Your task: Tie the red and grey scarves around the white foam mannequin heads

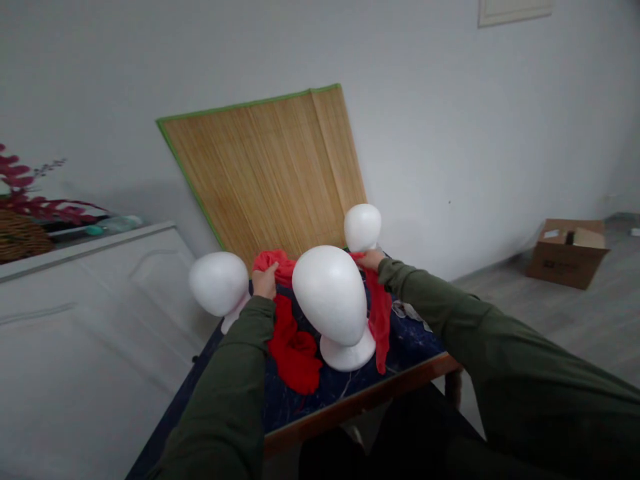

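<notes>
A white foam mannequin head [333, 300] stands on a dark blue table [405, 340] right in front of me. A red scarf [293, 347] runs behind it. My left hand [264, 280] is closed on the scarf's bunched end left of the head. My right hand [371, 259] grips the other end at the head's right, where red cloth hangs down to the table. Two more foam heads stand nearby, one at the left [219, 283] and a smaller one behind [363, 227].
A bamboo mat [265, 167] with green edging leans on the wall behind the table. A white cabinet [90, 320] stands at the left with a basket [20, 237] and red foliage on it. A cardboard box [567, 252] sits on the floor at the right.
</notes>
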Tool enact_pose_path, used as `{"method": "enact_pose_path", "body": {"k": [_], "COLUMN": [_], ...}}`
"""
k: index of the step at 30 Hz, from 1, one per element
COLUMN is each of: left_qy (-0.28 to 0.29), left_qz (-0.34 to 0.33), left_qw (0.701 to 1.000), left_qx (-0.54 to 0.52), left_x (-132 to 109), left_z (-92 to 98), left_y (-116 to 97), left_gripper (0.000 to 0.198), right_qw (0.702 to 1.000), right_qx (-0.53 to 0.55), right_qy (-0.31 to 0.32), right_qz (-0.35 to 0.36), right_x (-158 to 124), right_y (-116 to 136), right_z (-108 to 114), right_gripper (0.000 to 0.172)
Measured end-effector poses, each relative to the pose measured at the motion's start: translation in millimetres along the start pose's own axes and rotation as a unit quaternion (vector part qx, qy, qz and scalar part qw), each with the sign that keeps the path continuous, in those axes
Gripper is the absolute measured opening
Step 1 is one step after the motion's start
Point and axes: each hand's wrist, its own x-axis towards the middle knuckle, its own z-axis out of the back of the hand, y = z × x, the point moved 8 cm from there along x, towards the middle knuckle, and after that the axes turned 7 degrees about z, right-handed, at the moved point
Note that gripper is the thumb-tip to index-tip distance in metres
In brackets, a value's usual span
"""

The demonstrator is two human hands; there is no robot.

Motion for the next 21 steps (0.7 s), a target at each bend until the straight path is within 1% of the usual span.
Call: {"method": "enact_pose_path", "body": {"k": [3,5,6,8,10,11,13,15,16,17,18,19,20,21], "left_qy": [0.021,0.054,0.066,0.077,0.067,0.056,0.056,0.072,0.083,0.096,0.104,0.106,0.109,0.112], "left_qz": [0.021,0.041,0.053,0.081,0.116,0.138,0.181,0.210,0.218,0.225,0.230,0.225,0.217,0.208], "left_qw": [1.000,0.998,0.996,0.991,0.980,0.973,0.962,0.953,0.951,0.950,0.950,0.953,0.956,0.959], "left_qx": [-0.003,-0.009,-0.017,-0.075,-0.149,-0.175,-0.199,-0.206,-0.203,-0.195,-0.184,-0.173,-0.163,-0.155], "left_x": [-17.4,-35.8,-46.5,-69.0,-89.9,-99.1,-114.7,-126.3,-130.9,-135.2,-139.1,-142.1,-144.8,-147.5], "left_z": [20.0,30.1,36.5,53.4,74.9,85.8,101.7,109.4,110.5,109.9,108.9,108.1,106.8,105.2], "left_y": [24.8,33.7,37.0,42.1,48.6,53.7,65.3,76.7,81.6,86.6,91.1,94.1,95.9,97.4], "left_gripper": [0.016,0.022,0.024,0.031,0.045,0.047,0.043,0.039,0.038,0.038,0.039,0.040,0.040,0.040], "right_qw": [0.993,0.985,0.982,0.974,0.965,0.959,0.945,0.929,0.925,0.928,0.940,0.959,0.980,0.994], "right_qx": [-0.096,-0.133,-0.151,-0.196,-0.250,-0.274,-0.326,-0.369,-0.377,-0.370,-0.340,-0.281,-0.194,-0.081], "right_qy": [0.061,0.102,0.112,0.110,0.083,0.066,0.041,0.040,0.042,0.042,0.041,0.040,0.041,0.051], "right_qz": [-0.040,-0.039,-0.029,-0.008,0.005,0.008,0.012,0.010,0.008,0.006,0.003,-0.005,-0.021,-0.046], "right_x": [-37.8,-63.9,-76.0,-98.0,-115.9,-123.1,-133.9,-140.1,-142.1,-143.7,-145.5,-148.0,-151.7,-157.0], "right_y": [-52.9,-75.5,-82.7,-91.3,-94.3,-94.2,-91.4,-87.3,-84.7,-81.8,-79.0,-77.2,-77.0,-78.3], "right_z": [-17.0,-23.4,-23.6,-19.5,-11.2,-6.8,-0.1,2.6,3.2,3.6,3.1,1.2,-2.9,-10.9], "right_gripper": [0.022,0.017,0.015,0.014,0.016,0.019,0.025,0.031,0.033,0.034,0.036,0.038,0.041,0.042]}}
